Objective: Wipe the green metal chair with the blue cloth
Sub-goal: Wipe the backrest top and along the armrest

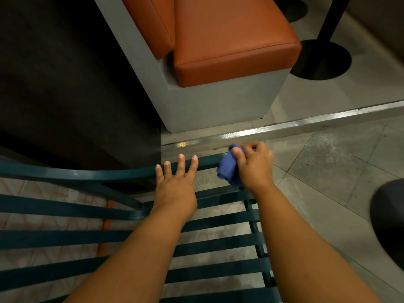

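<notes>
The green metal chair point(65, 207) fills the lower half of the view, its flat slats running left to right under my arms. My right hand point(254, 166) grips the bunched blue cloth point(228, 169) and holds it against the far right end of the chair's top rail. My left hand point(177, 182) lies flat with straight, spread fingers, its fingertips on the same rail just left of the cloth. Most of the cloth is hidden under my right palm.
An orange cushioned bench point(229, 40) on a grey base point(218, 106) stands just beyond the chair. A dark wall panel point(65, 84) is at the left. A metal floor strip point(284, 127), black round stand bases point(321, 60) and a dark round object point(389, 215) lie to the right.
</notes>
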